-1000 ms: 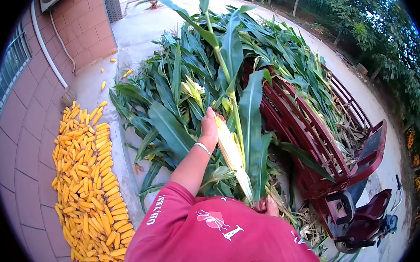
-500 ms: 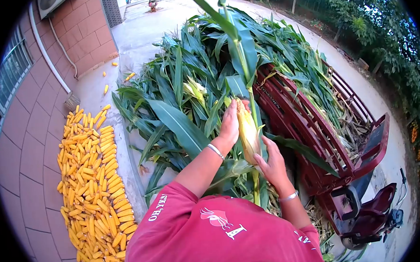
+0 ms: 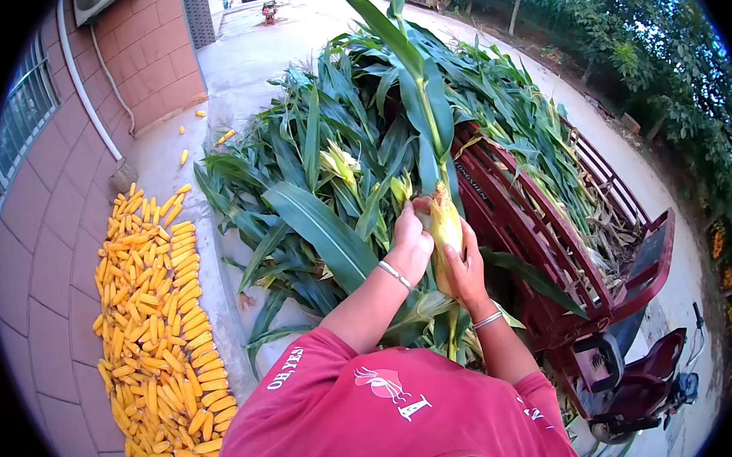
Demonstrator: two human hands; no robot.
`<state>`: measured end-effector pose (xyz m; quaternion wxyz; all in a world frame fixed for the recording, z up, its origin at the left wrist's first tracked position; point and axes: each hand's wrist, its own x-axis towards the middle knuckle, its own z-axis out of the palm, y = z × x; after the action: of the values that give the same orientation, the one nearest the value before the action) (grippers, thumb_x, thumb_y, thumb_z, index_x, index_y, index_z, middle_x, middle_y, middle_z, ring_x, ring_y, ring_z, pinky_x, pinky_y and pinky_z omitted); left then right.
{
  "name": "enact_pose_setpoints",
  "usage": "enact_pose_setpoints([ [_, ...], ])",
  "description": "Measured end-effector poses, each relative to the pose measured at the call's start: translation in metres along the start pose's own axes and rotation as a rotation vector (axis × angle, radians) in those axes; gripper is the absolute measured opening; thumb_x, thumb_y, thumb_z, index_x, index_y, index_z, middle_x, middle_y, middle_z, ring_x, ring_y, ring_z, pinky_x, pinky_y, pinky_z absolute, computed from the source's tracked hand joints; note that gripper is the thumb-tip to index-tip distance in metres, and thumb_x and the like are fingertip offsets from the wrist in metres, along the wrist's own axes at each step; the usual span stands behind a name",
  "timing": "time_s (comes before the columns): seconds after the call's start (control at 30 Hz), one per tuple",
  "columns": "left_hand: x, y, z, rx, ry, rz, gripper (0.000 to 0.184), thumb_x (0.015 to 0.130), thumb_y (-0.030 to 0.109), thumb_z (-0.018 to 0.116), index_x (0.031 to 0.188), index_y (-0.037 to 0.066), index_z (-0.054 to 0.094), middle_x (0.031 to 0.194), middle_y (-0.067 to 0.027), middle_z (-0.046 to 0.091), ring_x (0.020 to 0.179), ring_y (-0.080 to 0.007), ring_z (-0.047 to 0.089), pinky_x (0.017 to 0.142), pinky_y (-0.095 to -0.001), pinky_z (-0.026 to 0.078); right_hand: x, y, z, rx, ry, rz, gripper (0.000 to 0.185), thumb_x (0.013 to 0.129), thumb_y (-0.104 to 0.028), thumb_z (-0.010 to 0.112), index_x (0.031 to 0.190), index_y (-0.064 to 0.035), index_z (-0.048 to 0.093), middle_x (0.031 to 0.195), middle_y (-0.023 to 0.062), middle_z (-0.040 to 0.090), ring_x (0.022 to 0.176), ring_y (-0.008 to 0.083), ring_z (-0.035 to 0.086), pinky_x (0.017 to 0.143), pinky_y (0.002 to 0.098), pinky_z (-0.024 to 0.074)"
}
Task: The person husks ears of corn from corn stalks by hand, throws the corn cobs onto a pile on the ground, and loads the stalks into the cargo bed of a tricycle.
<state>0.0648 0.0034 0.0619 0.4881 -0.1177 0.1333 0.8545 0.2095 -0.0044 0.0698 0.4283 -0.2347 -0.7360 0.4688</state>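
An ear of corn, in pale yellow-green husk, stands upright in front of my chest, still on a tall green cornstalk. My right hand is wrapped round its right side and lower part. At the upper left of the ear, my left hand is closed with the fingers curled in, pinching the husk near the tip; the fingertips are partly hidden. Another ear with a pale, loosened husk lies among the leaves beyond my left hand.
A heap of green cornstalks spreads ahead. To the right stands a dark red three-wheeled cart loaded with more stalks. Husked yellow corn cobs lie piled along the tiled wall at left.
My left hand has gone from lying open along the ear to a closed pinch at its upper left. My right hand has moved up the ear and closed round it.
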Motion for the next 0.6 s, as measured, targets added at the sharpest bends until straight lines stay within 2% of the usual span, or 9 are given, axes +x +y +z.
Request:
enact_pose_setpoints([
  [0.03, 0.004, -0.001, -0.002, -0.108, -0.112, -0.017, 0.026, 0.103, 0.026, 0.036, 0.085, 0.009, 0.046, 0.068, 0.0001, 0.045, 0.062, -0.0146, 0.046, 0.061, -0.0304, 0.046, 0.004, -0.002, 0.0, 0.003, -0.007, -0.025, 0.065, 0.086, -0.027, 0.064, 0.139, 0.0001, 0.037, 0.132, 0.0193, 0.049, 0.122, 0.0269, 0.05, 0.102, 0.0353, 0.0378],
  [0.07, 0.008, -0.007, -0.003, -0.033, 0.007, 0.017, 0.028, 0.102, 0.028, 0.038, 0.08, 0.012, 0.043, 0.064, 0.0024, 0.034, 0.057, -0.0121, 0.035, 0.056, -0.0282, 0.038, 0.008, -0.004, 0.001, 0.008, -0.015, -0.046, 0.066, 0.085, -0.027, 0.066, 0.139, -0.0005, 0.037, 0.132, 0.0196, 0.049, 0.121, 0.0273, 0.05, 0.101, 0.0349, 0.0386],
  [0.17, -0.018, -0.012, 0.018, 0.152, 0.045, 0.134, 0.031, 0.102, 0.029, 0.038, 0.076, 0.014, 0.044, 0.06, 0.0031, 0.033, 0.056, -0.0116, 0.032, 0.057, -0.0267, 0.035, 0.027, -0.021, 0.005, -0.315, 0.064, -0.106, 0.066, 0.082, -0.031, 0.07, 0.135, -0.0025, 0.041, 0.123, 0.023, 0.055, 0.112, 0.0316, 0.057, 0.093, 0.0359, 0.0448],
  [0.23, -0.03, -0.015, 0.027, 0.165, -0.02, 0.196, 0.033, 0.101, 0.033, 0.04, 0.074, 0.015, 0.045, 0.059, 0.0038, 0.031, 0.058, -0.0111, 0.032, 0.061, -0.0253, 0.033, 0.042, -0.02, 0.003, -0.3, 0.024, 0.053, 0.058, 0.081, -0.027, 0.072, 0.127, -0.0017, 0.046, 0.109, 0.0191, 0.062, 0.097, 0.0268, 0.063, 0.084, 0.0349, 0.048],
  [0.27, -0.028, -0.013, 0.02, 0.222, -0.122, 0.22, 0.034, 0.102, 0.032, 0.039, 0.074, 0.015, 0.045, 0.059, 0.004, 0.031, 0.057, -0.0111, 0.032, 0.06, -0.026, 0.033, 0.046, -0.012, 0.0, -0.32, 0.012, 0.034, 0.059, 0.08, -0.036, 0.073, 0.123, -0.0052, 0.048, 0.101, 0.0264, 0.062, 0.091, 0.0405, 0.063, 0.078, 0.0402, 0.0496],
  [0.4, -0.092, -0.009, -0.042, 0.978, -0.637, 0.033, 0.037, 0.102, 0.031, 0.036, 0.074, 0.011, 0.048, 0.06, 0.0042, 0.036, 0.053, -0.0085, 0.031, 0.053, -0.0253, 0.03, 0.048, 0.001, -0.032, -0.039, 0.099, 0.078, 0.04, 0.083, -0.023, 0.072, 0.111, -0.0005, 0.055, 0.092, 0.0048, 0.062, 0.08, 0.0111, 0.056, 0.072, 0.0275, 0.0474],
  [0.43, -0.105, -0.002, -0.072, 1.314, -0.78, -0.061, 0.039, 0.102, 0.031, 0.035, 0.074, 0.009, 0.049, 0.06, 0.0042, 0.038, 0.052, -0.0079, 0.032, 0.052, -0.0243, 0.029, 0.051, 0.005, -0.042, 0.042, 0.104, 0.103, 0.038, 0.084, -0.022, 0.071, 0.111, -0.0011, 0.055, 0.089, 0.0033, 0.061, 0.076, 0.0105, 0.056, 0.07, 0.0264, 0.0472],
  [0.5, -0.115, 0.007, -0.124, 1.179, -0.632, -0.429, 0.039, 0.102, 0.032, 0.037, 0.076, 0.006, 0.051, 0.059, 0.0047, 0.037, 0.053, -0.0064, 0.032, 0.051, -0.0228, 0.028, 0.049, 0.003, -0.058, 0.076, 0.196, 0.103, 0.037, 0.084, -0.021, 0.071, 0.11, -0.0015, 0.055, 0.087, 0.0028, 0.06, 0.074, 0.0099, 0.055, 0.069, 0.0264, 0.0471],
  [0.6, -0.103, 0.001, -0.141, 1.341, -0.611, -0.325, 0.039, 0.102, 0.032, 0.038, 0.075, 0.006, 0.049, 0.059, 0.0053, 0.036, 0.052, -0.0057, 0.031, 0.049, -0.0224, 0.027, 0.043, 0.004, -0.053, 0.062, 0.209, 0.087, 0.043, 0.082, -0.022, 0.072, 0.114, -0.0003, 0.054, 0.09, 0.0049, 0.061, 0.077, 0.0122, 0.056, 0.072, 0.0269, 0.0474],
])
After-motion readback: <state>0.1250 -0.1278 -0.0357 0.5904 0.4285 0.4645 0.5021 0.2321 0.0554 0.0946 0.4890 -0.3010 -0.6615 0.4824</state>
